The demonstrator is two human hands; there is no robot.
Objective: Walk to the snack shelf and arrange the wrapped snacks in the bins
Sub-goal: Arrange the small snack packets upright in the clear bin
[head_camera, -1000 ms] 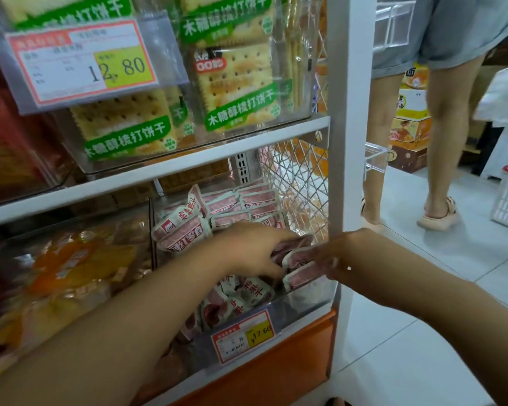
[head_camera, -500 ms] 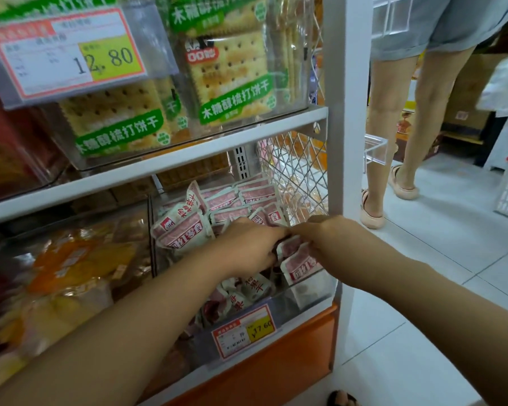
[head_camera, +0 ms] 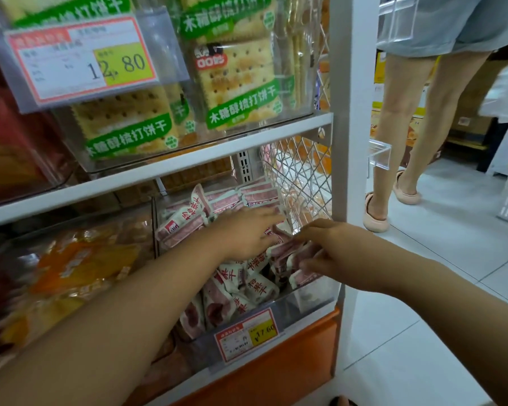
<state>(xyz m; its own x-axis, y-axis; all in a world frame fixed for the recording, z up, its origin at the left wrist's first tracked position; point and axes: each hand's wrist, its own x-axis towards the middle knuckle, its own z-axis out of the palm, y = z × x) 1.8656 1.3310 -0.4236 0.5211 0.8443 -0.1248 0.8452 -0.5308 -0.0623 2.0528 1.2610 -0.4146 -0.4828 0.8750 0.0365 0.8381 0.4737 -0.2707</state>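
A clear plastic bin (head_camera: 314, 297) on the lower shelf holds several small pink-and-white wrapped snacks (head_camera: 247, 285) with red lettering. My left hand (head_camera: 244, 232) reaches into the bin, fingers spread flat over the packets in the middle. My right hand (head_camera: 326, 250) is at the bin's right side, fingers pinched on a bunch of the pink packets (head_camera: 288, 253). More of the same packets stand in a row (head_camera: 235, 197) at the back of the bin. A price tag (head_camera: 247, 332) hangs on the bin's front.
Cracker packs (head_camera: 235, 71) fill the bin above, behind a 12.80 tag (head_camera: 79, 57). Orange wrapped snacks (head_camera: 68, 271) fill the bin to the left. A white shelf post (head_camera: 349, 112) and wire mesh (head_camera: 299, 171) bound the right side. A person's legs (head_camera: 399, 136) stand in the aisle.
My left hand has opened and slid further back over the packets. My right hand has dropped lower to the bin's right side, gripping packets. The person in the aisle has shifted their feet.
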